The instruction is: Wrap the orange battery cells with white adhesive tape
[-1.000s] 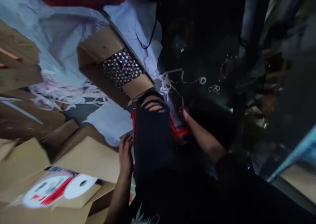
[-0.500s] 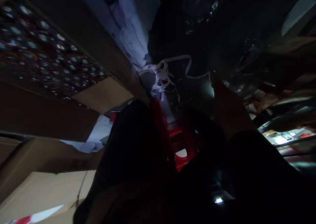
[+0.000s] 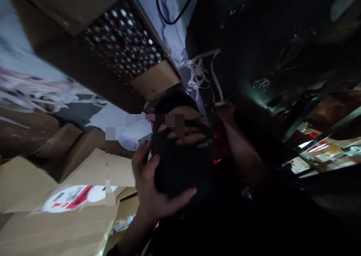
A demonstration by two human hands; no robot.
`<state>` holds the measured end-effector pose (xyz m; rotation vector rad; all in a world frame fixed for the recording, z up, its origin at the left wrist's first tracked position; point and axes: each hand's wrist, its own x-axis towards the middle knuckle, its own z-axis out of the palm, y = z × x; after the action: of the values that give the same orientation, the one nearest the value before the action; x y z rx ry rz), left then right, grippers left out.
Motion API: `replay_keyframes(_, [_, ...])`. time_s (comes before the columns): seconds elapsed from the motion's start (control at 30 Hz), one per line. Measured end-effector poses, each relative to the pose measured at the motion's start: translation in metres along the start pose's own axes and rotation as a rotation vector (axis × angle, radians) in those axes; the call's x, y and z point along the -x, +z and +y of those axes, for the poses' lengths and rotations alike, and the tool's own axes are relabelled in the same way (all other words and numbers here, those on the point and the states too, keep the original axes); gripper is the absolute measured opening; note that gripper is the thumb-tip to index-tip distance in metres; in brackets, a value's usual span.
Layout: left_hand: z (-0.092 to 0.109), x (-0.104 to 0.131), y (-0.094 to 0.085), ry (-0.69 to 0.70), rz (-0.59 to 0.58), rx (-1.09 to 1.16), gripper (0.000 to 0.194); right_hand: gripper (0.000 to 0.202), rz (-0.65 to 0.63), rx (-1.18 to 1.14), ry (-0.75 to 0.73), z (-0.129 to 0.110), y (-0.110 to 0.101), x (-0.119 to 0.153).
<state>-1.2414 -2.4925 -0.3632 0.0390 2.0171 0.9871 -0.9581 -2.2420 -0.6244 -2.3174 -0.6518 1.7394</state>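
My left hand (image 3: 153,194) rests on a dark trouser leg (image 3: 183,169), its thumb and fingers spread apart. Bands of skin show through tears at the knee. In dim light beyond the knee, my right hand (image 3: 226,111) is closed on the end of a thin white strip (image 3: 216,77). The strip runs up and bends back to a tangle of similar white strips (image 3: 197,73) on the floor. Shadow hides most of the right hand's fingers. A dark red object (image 3: 221,139) shows partly between the knee and my right forearm.
An open cardboard box (image 3: 156,79) full of small shiny-topped pieces (image 3: 124,41) stands at upper left. More cardboard boxes (image 3: 64,233), one holding a red and white printed package (image 3: 70,199), are at lower left. A lit shelf (image 3: 318,147) stands at right.
The view has shifted, and boxes on the left show more. My left hand has come into view on the knee. My right hand, with the strip, now appears lower and further left.
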Motion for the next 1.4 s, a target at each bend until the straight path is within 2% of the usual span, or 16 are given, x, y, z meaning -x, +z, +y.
replay_keyframes(0.1, [0.002, 0.001, -0.021, 0.344, -0.067, -0.173, 0.1, 0.008, -0.092, -0.134, -0.042, 0.004, -0.006, 0.101])
replay_keyframes(0.17, [0.004, 0.001, -0.024, 0.515, 0.008, -0.294, 0.09, 0.015, -0.223, -0.287, -0.082, -0.003, -0.007, 0.152])
replay_keyframes(0.23, [0.011, 0.002, -0.017, 0.662, 0.073, -0.389, 0.071, 0.024, -0.385, -0.445, -0.091, -0.013, -0.006, 0.191])
replay_keyframes(0.3, [0.023, 0.007, 0.003, 0.825, -0.034, -0.474, 0.053, 0.032, -0.508, -0.539, -0.101, -0.019, -0.006, 0.223])
replay_keyframes(0.43, [0.047, 0.033, 0.067, 1.054, -0.535, -0.82, 0.05, 0.032, -0.621, -0.545, -0.217, -0.007, -0.018, 0.273])
replay_keyframes(0.5, [0.052, 0.053, 0.094, 1.097, -0.634, -1.015, 0.042, 0.027, -0.649, -0.537, -0.263, 0.006, -0.032, 0.292])
replay_keyframes(0.6, [0.049, 0.087, 0.109, 1.144, -0.632, -1.171, 0.034, 0.023, -0.674, -0.47, -0.268, 0.025, -0.062, 0.307])
replay_keyframes(0.73, [0.046, 0.131, 0.095, 1.175, -0.618, -1.28, 0.031, 0.027, -0.654, -0.392, -0.29, 0.041, -0.105, 0.31])
replay_keyframes(0.8, [0.049, 0.149, 0.086, 1.169, -0.6, -1.326, 0.031, 0.034, -0.673, -0.369, -0.32, 0.044, -0.119, 0.311])
replay_keyframes(0.93, [0.065, 0.174, 0.078, 1.119, -0.561, -1.389, 0.032, 0.034, -0.756, -0.325, -0.409, 0.042, -0.122, 0.318])
replay_keyframes(1.0, [0.075, 0.179, 0.077, 1.063, -0.536, -1.352, 0.033, 0.031, -0.728, -0.364, -0.468, 0.038, -0.116, 0.323])
replay_keyframes(1.1, [0.086, 0.18, 0.078, 0.933, -0.517, -1.098, 0.032, 0.029, -0.614, -0.432, -0.527, 0.031, -0.11, 0.324])
replay_keyframes(1.2, [0.089, 0.176, 0.079, 0.859, -0.449, -0.566, 0.043, 0.032, -0.545, -0.365, -0.546, 0.023, -0.113, 0.316])
replay_keyframes(1.27, [0.089, 0.172, 0.078, 0.823, -0.381, -0.288, 0.05, 0.031, -0.55, -0.244, -0.561, 0.016, -0.122, 0.313])
replay_keyframes(1.33, [0.093, 0.166, 0.076, 0.782, -0.355, -0.16, 0.047, 0.035, -0.556, -0.115, -0.597, 0.007, -0.137, 0.317])
replay_keyframes(1.4, [0.102, 0.158, 0.075, 0.759, -0.384, -0.066, 0.039, 0.04, -0.552, -0.017, -0.64, -0.005, -0.159, 0.332])
